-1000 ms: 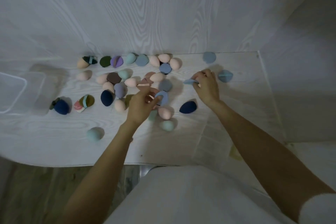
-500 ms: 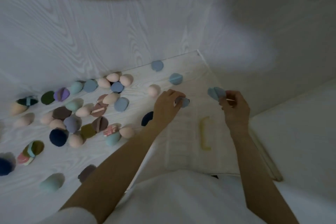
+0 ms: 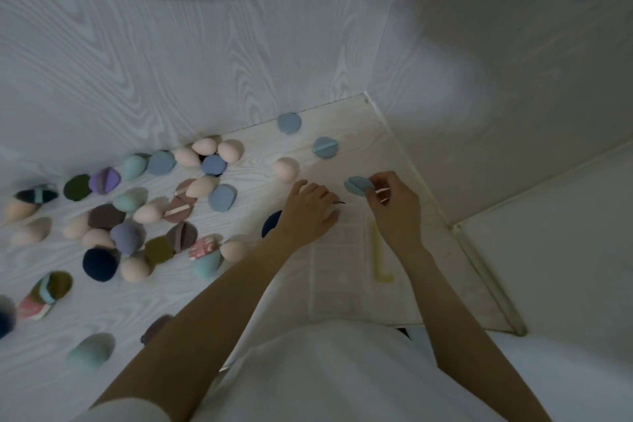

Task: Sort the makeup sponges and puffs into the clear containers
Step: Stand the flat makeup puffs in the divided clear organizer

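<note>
A: What had changed from half a second before?

B: The left hand (image 3: 310, 211) had dropped lower over the clear container (image 3: 337, 271), fingers curled palm down. The blue puff it carried earlier was out of sight, so I couldn't tell whether it was still gripped. A thin dark strand poked out beside the knuckles.

A: And the other one?

B: The right hand (image 3: 394, 204) was pinched on a light blue puff (image 3: 356, 184), as before, held above the far end of the container, a little closer to the left hand.

A: The rest of the pieces?

B: Unmoved. A pink sponge (image 3: 285, 168) lay just beyond the left hand, a dark blue sponge (image 3: 272, 221) was half hidden under the wrist, and two blue puffs (image 3: 289, 123) sat near the wall. The main scatter stayed on the left of the table (image 3: 171, 291).

A: Any writing or labels?

B: None I could read. A yellowish strip (image 3: 380, 257) showed in the container, blank as far as I could see.
</note>
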### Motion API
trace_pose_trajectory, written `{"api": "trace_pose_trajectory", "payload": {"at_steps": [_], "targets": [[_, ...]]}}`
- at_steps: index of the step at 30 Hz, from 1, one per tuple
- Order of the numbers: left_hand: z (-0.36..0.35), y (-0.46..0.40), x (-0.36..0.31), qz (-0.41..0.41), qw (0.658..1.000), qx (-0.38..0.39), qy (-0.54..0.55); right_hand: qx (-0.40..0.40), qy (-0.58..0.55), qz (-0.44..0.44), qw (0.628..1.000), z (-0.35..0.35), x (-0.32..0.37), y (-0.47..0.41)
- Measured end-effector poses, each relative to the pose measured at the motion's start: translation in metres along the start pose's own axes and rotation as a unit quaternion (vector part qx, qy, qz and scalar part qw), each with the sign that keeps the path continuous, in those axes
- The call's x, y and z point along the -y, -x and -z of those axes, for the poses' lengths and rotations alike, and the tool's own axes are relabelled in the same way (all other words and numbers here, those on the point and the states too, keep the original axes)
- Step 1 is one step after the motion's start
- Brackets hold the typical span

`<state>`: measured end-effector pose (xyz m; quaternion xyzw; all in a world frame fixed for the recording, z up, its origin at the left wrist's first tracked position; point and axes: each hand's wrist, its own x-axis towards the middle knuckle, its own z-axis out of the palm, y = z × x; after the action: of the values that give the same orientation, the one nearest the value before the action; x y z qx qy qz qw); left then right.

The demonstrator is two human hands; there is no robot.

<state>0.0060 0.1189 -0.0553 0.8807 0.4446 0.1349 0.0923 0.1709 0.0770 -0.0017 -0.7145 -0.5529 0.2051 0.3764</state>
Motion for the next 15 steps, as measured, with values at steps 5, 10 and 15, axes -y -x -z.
{"api": "trace_pose_trajectory", "payload": {"at_steps": [5,10,15], "targets": [[0.000,0.022,0.021,0.041,0.999,-0.035,-0.002,0.086,0.061,0.045,0.993,-0.025,0.004,-0.008],[0.003,0.033,0.020,0.064,0.995,-0.076,0.028,0.110,0.160,0.165,0.967,-0.053,0.010,-0.010],[0.005,0.032,0.023,0.072,0.994,-0.076,0.039,0.088,0.221,0.224,0.945,-0.071,0.018,-0.024]]}}
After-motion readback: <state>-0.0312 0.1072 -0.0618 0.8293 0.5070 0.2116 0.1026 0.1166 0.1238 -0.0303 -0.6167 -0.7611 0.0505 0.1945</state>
